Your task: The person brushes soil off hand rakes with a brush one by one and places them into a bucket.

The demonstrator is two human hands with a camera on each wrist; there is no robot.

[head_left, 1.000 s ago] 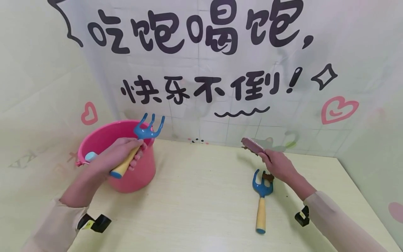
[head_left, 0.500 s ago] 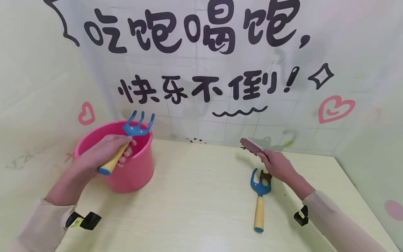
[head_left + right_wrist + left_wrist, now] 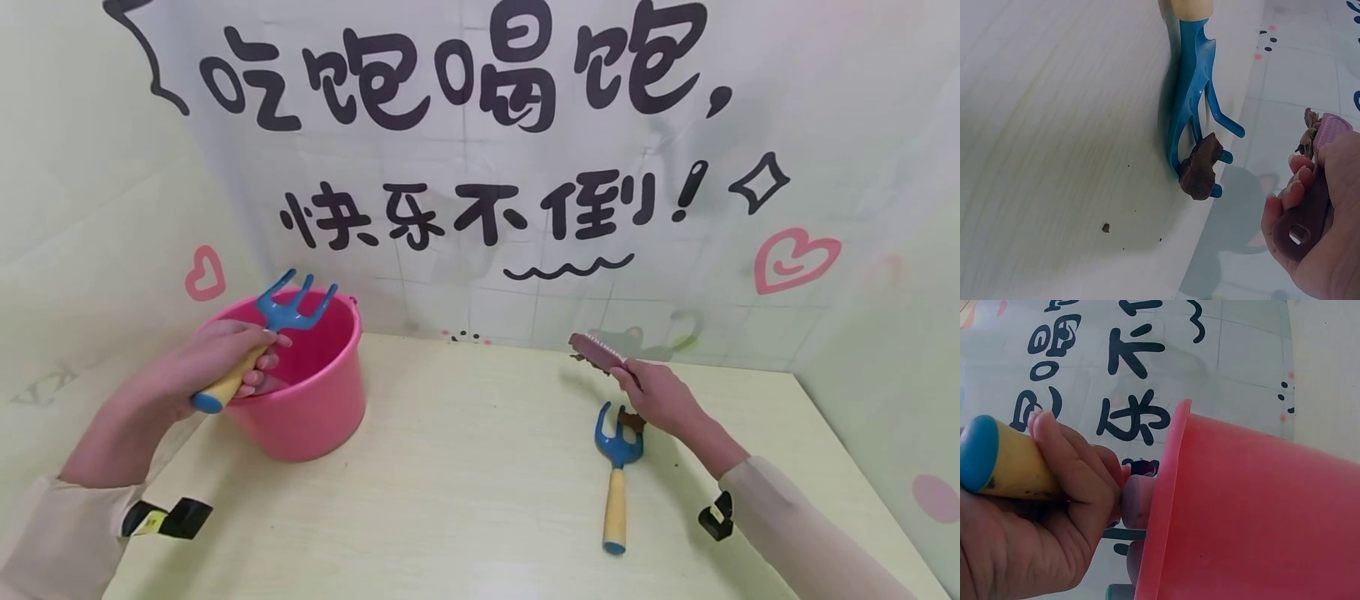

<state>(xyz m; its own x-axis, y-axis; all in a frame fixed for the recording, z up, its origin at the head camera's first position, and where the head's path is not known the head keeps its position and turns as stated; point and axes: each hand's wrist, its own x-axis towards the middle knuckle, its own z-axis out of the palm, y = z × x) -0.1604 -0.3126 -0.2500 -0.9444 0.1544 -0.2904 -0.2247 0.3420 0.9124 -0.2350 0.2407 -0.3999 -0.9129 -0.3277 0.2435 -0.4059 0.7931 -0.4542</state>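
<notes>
My left hand (image 3: pixel 206 354) grips the pale wooden handle of a hand fork (image 3: pixel 291 313), whose blue tines point up over the mouth of a pink bucket (image 3: pixel 307 421). In the left wrist view, fingers curl round the handle (image 3: pixel 1019 465) close to the bucket's rim. My right hand (image 3: pixel 663 398) holds a mauve brush (image 3: pixel 600 350) above the table; brown bits (image 3: pixel 1308 132) cling to its bristle side. Below it, a second blue hand fork (image 3: pixel 618 450) lies on the table with a brown clump (image 3: pixel 1202 167) on its tines.
Ends of several things, one of them a purple handle end (image 3: pixel 1138 501), show past the bucket's rim in the left wrist view. Small dark crumbs (image 3: pixel 1105 228) lie on the pale table (image 3: pixel 465 483). A printed sheet (image 3: pixel 450 150) stands behind the table.
My left hand has moved left with its hand fork, from the bucket's right part to its left rim. My right hand and the brush have stayed nearly in place.
</notes>
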